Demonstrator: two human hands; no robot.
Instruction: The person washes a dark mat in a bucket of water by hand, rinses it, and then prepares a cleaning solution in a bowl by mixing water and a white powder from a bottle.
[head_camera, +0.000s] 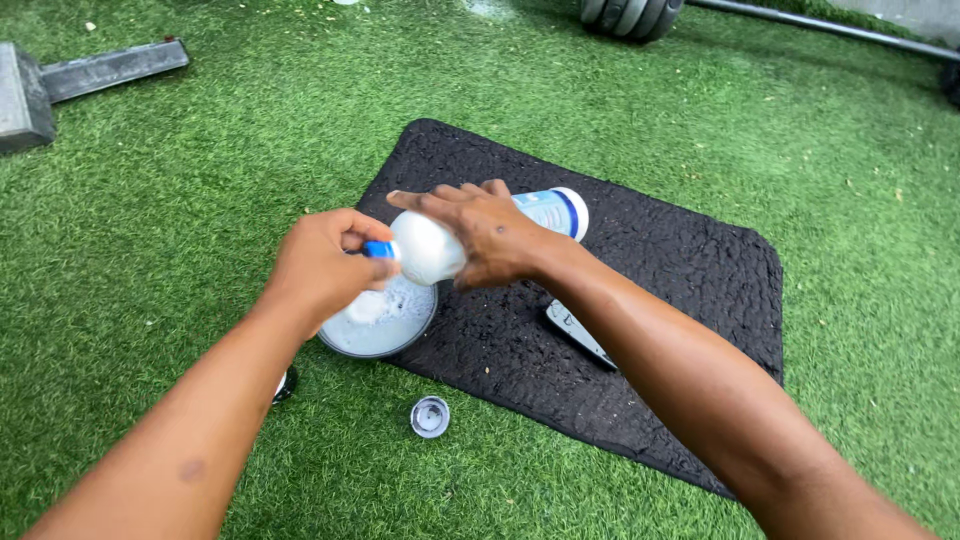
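My right hand (490, 232) grips a white plastic bottle (435, 248) with a blue-banded label, held on its side above a black rubber mat (660, 300). At the bottle's neck, my left hand (318, 265) pinches the blue cap (378, 250). Directly below the cap stands a round bowl (385, 322) holding a whitish, foamy liquid, at the mat's left edge. A dark flat tool with a pale edge (578, 332) lies on the mat, partly hidden under my right forearm.
A small round grey lid (430, 417) lies on the green artificial turf (150, 200) in front of the mat. A small dark object (286, 384) peeks out under my left forearm. A grey metal base (40, 85) sits far left; barbell plates (630, 15) and a bar lie at the top.
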